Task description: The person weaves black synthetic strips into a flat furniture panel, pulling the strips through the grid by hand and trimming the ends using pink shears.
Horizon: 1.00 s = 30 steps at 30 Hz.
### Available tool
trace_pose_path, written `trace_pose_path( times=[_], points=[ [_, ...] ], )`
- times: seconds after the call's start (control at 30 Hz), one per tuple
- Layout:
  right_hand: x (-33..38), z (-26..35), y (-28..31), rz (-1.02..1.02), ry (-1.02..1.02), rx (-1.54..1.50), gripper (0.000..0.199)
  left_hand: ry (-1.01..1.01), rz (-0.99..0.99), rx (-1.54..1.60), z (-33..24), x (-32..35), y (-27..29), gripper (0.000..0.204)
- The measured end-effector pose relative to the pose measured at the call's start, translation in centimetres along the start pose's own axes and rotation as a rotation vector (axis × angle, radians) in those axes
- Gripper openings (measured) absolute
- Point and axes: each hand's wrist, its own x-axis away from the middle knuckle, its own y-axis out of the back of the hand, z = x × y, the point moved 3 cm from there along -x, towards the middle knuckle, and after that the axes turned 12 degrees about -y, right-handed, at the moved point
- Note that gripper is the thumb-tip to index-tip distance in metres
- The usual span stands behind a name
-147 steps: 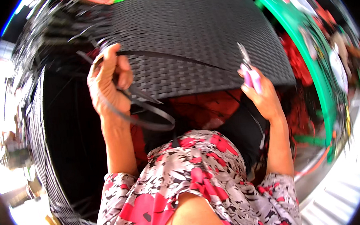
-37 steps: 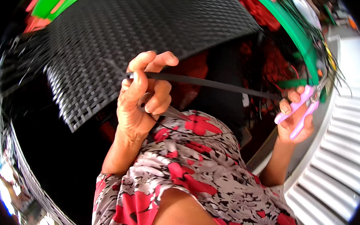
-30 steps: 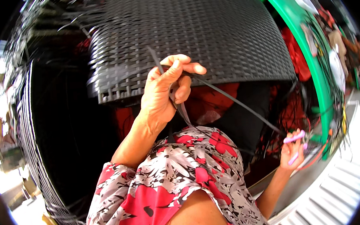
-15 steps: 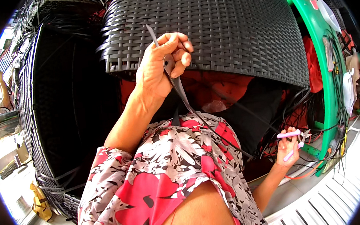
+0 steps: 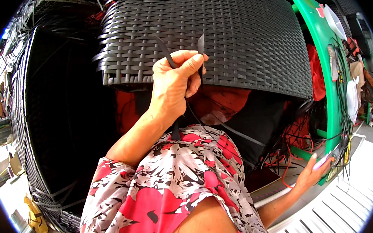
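Observation:
In front of the woven panel (image 5: 215, 35), my left hand (image 5: 173, 82) is closed in a pinch on a black flat weaving strip (image 5: 201, 44). One end sticks up past the thumb, and another length rises behind the knuckles. Below the hand, a thin dark length hangs toward my lap. Far to the right and low, my right hand (image 5: 309, 176) holds pink-handled scissors (image 5: 320, 163), their tip by the green board. The fingers are partly hidden there. The panel is woven of dark flat strips, with loose ends along its left edge.
A green board (image 5: 321, 53) stands upright at the right, with wires and white bags hanging on it. Another dark woven piece (image 5: 25, 129) rises at the left. Red cloth and tangled black strips lie under the panel. A white slatted surface (image 5: 333, 205) is at lower right.
My right hand has moved right and lower with the scissors, toward the green board. My left hand has turned and lowered slightly, its thumb now pressing the strip, whose end points up.

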Motion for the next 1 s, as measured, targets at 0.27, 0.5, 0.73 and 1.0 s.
trace_pose_path(
  times=[0.27,0.5,0.73,1.0],
  points=[
    [7.1,21.1,-3.7,1.167,-0.012,-1.099,0.066,0.094,0.038,0.060,1.9,1.4,-1.8,0.008],
    [3.1,16.2,-7.1,0.928,-0.116,-0.955,0.052,0.145,0.217,-0.221,2.7,1.6,-3.8,0.020],
    [-9.5,-1.6,-8.1,0.238,-0.360,-0.352,0.048,0.094,0.400,-0.167,3.8,1.2,-7.6,0.026],
    [-22.3,-14.8,-15.5,0.170,-0.300,0.542,0.069,0.424,0.534,-0.146,7.9,0.9,-12.9,0.019]
  ],
)
